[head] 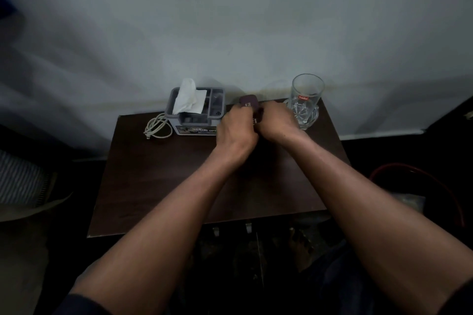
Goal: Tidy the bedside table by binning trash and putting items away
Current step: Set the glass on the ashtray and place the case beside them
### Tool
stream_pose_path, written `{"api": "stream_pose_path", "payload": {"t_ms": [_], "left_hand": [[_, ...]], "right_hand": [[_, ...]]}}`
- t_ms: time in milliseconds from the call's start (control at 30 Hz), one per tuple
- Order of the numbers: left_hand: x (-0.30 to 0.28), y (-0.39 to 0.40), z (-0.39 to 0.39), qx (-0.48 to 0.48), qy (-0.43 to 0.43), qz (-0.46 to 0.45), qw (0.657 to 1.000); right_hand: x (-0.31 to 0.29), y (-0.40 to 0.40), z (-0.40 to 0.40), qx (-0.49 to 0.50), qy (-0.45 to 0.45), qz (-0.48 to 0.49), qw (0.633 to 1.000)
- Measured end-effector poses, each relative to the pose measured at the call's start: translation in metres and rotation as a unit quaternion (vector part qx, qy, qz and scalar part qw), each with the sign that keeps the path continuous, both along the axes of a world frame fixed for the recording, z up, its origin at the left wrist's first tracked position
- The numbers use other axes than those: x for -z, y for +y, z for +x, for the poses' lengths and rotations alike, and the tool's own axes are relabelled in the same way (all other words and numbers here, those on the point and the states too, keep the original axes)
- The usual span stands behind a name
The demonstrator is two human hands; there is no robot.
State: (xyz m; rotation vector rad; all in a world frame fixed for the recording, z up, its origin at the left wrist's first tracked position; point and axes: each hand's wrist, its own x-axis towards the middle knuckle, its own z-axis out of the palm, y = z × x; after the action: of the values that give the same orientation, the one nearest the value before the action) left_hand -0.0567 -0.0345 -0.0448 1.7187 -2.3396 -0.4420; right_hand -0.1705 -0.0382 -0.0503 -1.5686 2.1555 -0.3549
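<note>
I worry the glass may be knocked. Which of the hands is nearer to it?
Right. The right hand is just beside the glass, on its left; the left hand is farther left, beyond the right.

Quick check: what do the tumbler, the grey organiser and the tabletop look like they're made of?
Tumbler: clear glass, likely; see-through, with cut facets glinting at the base. Organiser: matte grey plastic by the look; moulded compartments with rounded rims. Tabletop: dark brown wood or wood-look laminate; faint grain, low sheen, too dim to say which.
</note>
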Motion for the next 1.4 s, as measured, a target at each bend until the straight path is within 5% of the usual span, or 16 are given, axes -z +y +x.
{"api": "stream_pose_path", "payload": {"t_ms": [133,300,533,900,1100,1400], "left_hand": [[-0.015,-0.009,0.024,-0.035,-0.117,-0.184,0.975],[-0.009,-0.02,0.059,-0.045,-0.184,-0.168,0.968],[-0.012,-0.013,0.058,0.007,-0.095,-0.139,0.986],[-0.026,-0.004,0.058,0.005,-0.096,-0.206,0.974],[-0.039,0.011,0.063,-0.009,0.025,-0.199,0.98],[-0.024,0.019,0.072,-0.043,0.155,-0.24,0.957]], "right_hand": [[-0.012,0.001,0.014,0.002,0.014,-0.075,0.997],[-0.019,-0.002,0.038,-0.03,-0.064,-0.055,0.996],[-0.019,-0.002,0.055,-0.047,-0.105,-0.066,0.991],[-0.024,-0.003,0.05,-0.067,-0.041,-0.08,0.994],[-0.043,0.016,0.057,-0.067,0.019,-0.107,0.992],[-0.018,0.034,0.071,-0.019,-0.007,-0.232,0.972]]}}
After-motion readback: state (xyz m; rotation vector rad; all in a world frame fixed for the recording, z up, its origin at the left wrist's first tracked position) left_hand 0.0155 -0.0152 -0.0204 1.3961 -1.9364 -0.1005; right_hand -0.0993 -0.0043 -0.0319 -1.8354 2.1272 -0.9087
